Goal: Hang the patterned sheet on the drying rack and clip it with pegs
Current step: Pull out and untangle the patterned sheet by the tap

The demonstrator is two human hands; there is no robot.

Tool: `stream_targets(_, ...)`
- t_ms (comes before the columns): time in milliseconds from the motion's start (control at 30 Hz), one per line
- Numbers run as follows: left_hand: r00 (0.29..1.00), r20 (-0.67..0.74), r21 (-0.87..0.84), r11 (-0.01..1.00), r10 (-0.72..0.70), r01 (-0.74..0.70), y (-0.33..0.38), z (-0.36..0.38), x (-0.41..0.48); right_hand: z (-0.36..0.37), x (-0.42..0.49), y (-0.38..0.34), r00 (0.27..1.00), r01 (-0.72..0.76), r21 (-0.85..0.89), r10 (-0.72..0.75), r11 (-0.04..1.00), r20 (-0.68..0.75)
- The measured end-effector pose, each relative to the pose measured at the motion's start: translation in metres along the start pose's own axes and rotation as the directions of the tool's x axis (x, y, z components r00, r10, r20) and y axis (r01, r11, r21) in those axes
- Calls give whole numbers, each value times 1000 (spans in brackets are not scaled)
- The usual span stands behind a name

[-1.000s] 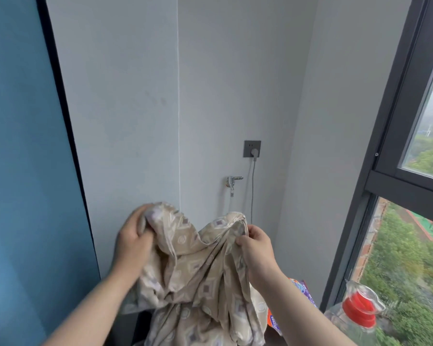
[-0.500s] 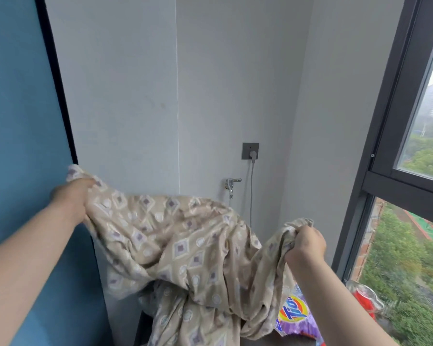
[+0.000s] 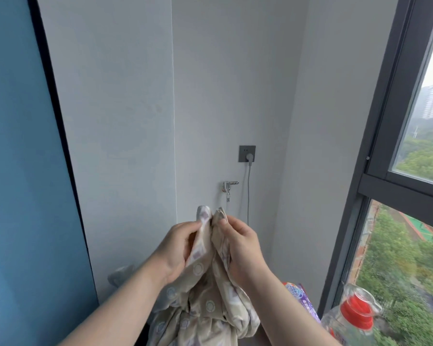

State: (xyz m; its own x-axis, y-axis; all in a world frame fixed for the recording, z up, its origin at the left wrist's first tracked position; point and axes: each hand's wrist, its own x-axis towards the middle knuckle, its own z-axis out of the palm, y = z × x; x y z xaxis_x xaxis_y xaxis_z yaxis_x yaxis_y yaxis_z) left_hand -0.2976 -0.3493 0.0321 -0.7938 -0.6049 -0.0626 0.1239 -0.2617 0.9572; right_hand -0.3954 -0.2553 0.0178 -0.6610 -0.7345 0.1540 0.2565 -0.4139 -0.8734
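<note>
Both hands are raised close together. The left hand (image 3: 178, 248) pinches a gathered edge of the sheet (image 3: 205, 295) between thumb and fingers, and the right hand (image 3: 238, 245) grips a second fold just beside it. The rest of the sheet hangs in a twisted bunch below the wrists, between the forearms. No drying rack or pegs are in view, so the hanging step is likely not yet begun.

The main risk is the bunching. If the edges held are not matching corners, the cloth may go over a rail twisted and doubled. The holds look like fingertip pinches, so the hanging weight could pull an edge free. A bottle (image 3: 353, 318) with a red cap stands below and right of the right hand, so swinging fabric could knock it. A tap (image 3: 229, 186) beyond the hands might snag a fold.
</note>
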Motion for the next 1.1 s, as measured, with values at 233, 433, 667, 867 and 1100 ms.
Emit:
stream_targets(233,961,277,-5,1000,19,-18,-22,10,0,-10,8,-2,992,33,-295,-67,955,-106)
stream_targets(433,947,320,259,961,7,-95,-21,-11,7,-21,22,0,958,-94,-328,-5,940,-287)
stream_targets(667,818,57,873,369,572,-318,-95,-110,11,-23,60,-42,853,-32,224,143,974,-501)
stream_targets(867,707,-104,845,437,699,-308,-144,-78,14,43,108,-100,901,98,152,-23,984,-432)
stream_targets(1100,931,-87,846,520,354,-118,-137,-85,76,129,121,-181,905,312,41,-284,949,-316)
